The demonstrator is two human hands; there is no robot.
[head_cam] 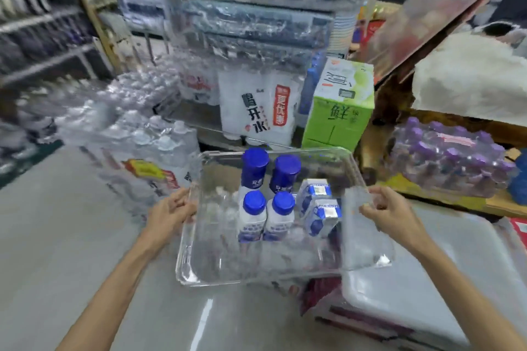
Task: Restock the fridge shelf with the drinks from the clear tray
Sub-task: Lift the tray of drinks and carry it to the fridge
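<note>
I hold a clear plastic tray [216, 273] in front of me, above the floor. My left hand [171, 209] grips its left rim and my right hand [390, 212] grips its right rim. Inside stand several white bottles with blue caps [253, 216] near the middle. Two small blue-and-white drink cartons [320, 208] sit to the right of the bottles. No fridge shelf shows in this blurred view.
Shrink-wrapped packs of water bottles [148, 145] are stacked ahead and to the left. A green carton box [339, 111] stands ahead. A pack of purple-capped bottles [447, 162] lies at right. Store shelves [42, 23] run along the far left. A wrapped pack [399, 302] lies low right.
</note>
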